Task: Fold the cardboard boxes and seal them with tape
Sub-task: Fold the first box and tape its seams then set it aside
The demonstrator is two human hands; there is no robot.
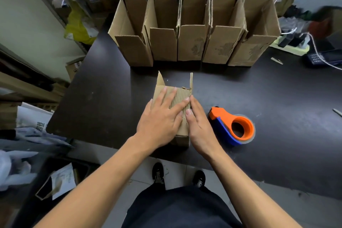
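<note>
Dark matte bench (103, 87), bare room at left; five open corrugated boxes (194, 42) line far edge. Near edge: small cardboard box (182, 127), left hand (161, 118) flat on top, right hand (199, 126) flat against right side. Orange tape dispenser (233, 126) just right.

Five open cardboard boxes (194, 42) stand in one row, upper centre of the frame. One box (182, 102) lies lower centre. One tape dispenser (232, 126), lower right. Two hands.
</note>
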